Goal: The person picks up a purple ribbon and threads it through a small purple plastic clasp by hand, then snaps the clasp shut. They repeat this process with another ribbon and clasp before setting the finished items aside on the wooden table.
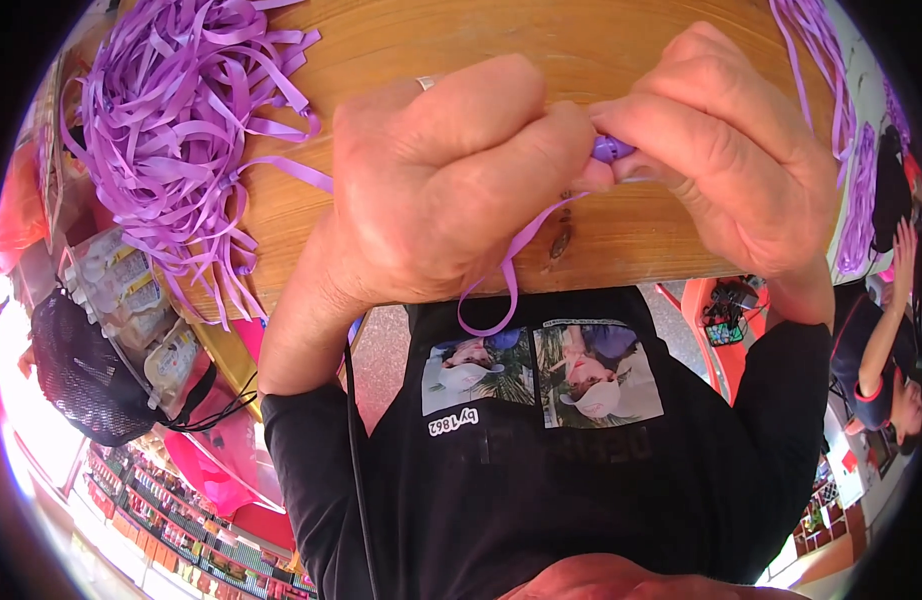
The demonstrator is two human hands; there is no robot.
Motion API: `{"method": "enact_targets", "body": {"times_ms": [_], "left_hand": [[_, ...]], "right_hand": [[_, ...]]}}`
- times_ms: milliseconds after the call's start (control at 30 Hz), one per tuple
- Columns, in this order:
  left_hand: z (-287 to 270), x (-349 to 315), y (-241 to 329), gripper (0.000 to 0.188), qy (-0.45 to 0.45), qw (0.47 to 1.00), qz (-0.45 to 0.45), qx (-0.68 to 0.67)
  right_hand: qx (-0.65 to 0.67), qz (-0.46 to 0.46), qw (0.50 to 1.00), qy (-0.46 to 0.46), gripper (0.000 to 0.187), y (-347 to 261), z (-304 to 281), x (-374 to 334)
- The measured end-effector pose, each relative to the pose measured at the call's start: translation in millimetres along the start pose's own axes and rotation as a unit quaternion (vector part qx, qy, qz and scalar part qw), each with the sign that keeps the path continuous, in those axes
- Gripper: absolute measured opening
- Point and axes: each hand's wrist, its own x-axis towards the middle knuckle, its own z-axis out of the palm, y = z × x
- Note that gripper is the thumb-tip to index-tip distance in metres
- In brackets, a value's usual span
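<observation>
My left hand (451,190) and my right hand (726,150) meet above the wooden table, both closed in a pinch. Between their fingertips shows a small purple plastic piece (611,149), rounded and glossy; the fingers hide most of it. A narrow purple ribbon (511,275) hangs in a loop from under the left hand, past the table's near edge. How it joins the plastic piece is hidden. Left of my left hand lies a big tangled heap of purple ribbons (171,120), one strand reaching toward my wrist.
The wooden table (381,40) has its near edge close to my body. More purple ribbons (859,200) hang at the right. A black mesh bag (81,365) and clear plastic packages (121,275) are at the left. Another person (881,350) is at the far right. A black cable (356,450) runs down my front.
</observation>
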Motion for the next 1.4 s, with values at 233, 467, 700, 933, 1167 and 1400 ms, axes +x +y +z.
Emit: {"method": "enact_targets", "body": {"times_ms": [233,467,700,933,1167,1400], "left_hand": [[5.8,-3.7,-6.9,0.026,0.050,0.992,0.112,0.034],[7.1,-2.4,-8.3,0.031,0.077,0.982,0.173,0.024],[9.2,-3.9,-11.5,0.032,0.021,0.984,0.172,-0.032],[16.2,-7.7,-9.8,0.031,0.023,0.988,0.142,-0.046],[2.3,0.4,-12.7,0.019,-0.018,0.999,0.017,-0.044],[-2.0,4.6,-16.0,0.014,-0.022,0.988,-0.122,-0.087]], "right_hand": [[0.050,0.053,0.993,-0.092,0.029,-5.0,-8.9,7.8],[0.207,0.145,0.954,-0.161,0.023,8.5,-11.6,-0.6],[0.463,0.358,0.794,-0.164,0.020,11.7,-4.9,-10.5],[0.497,0.476,0.699,-0.195,0.026,11.4,-8.6,-12.5],[0.558,0.468,0.675,-0.117,0.032,21.5,-4.3,-6.3],[0.322,0.392,0.855,-0.109,0.040,23.8,-10.3,-1.6]]}}
